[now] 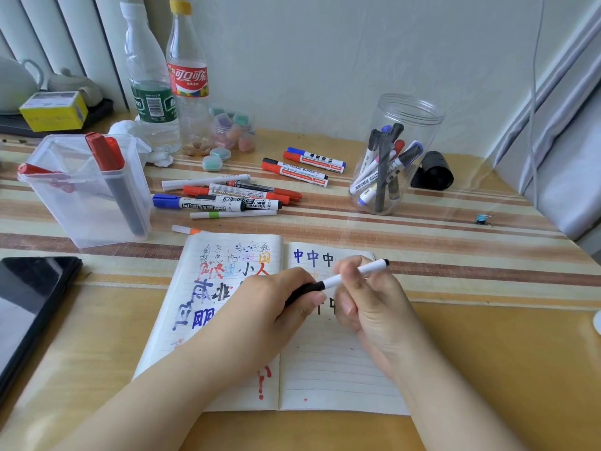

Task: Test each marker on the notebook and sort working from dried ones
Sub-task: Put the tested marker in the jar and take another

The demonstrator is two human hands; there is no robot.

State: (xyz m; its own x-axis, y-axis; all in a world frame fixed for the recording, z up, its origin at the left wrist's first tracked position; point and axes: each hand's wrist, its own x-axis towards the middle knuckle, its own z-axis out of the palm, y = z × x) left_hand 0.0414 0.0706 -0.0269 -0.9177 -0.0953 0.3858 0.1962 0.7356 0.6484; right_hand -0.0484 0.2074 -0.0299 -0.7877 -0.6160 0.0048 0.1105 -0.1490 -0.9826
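Both hands hold one marker (344, 277) over the notebook (328, 369): left hand (276, 307) grips its black cap end, right hand (367, 294) pinches the white barrel, which points right and slightly upward.

Setting. A desk (487, 369) with a yellow wood-grain top, its far half covered by a mat (390, 219) striped in brown, orange and cream. Behind it, a plain pale wall (325, 60) under soft, even daylight. At upper left, pale vertical pleats of a curtain (65, 34); at right, a grey-white panelled surface (566, 131) slanting down to the desk edge.
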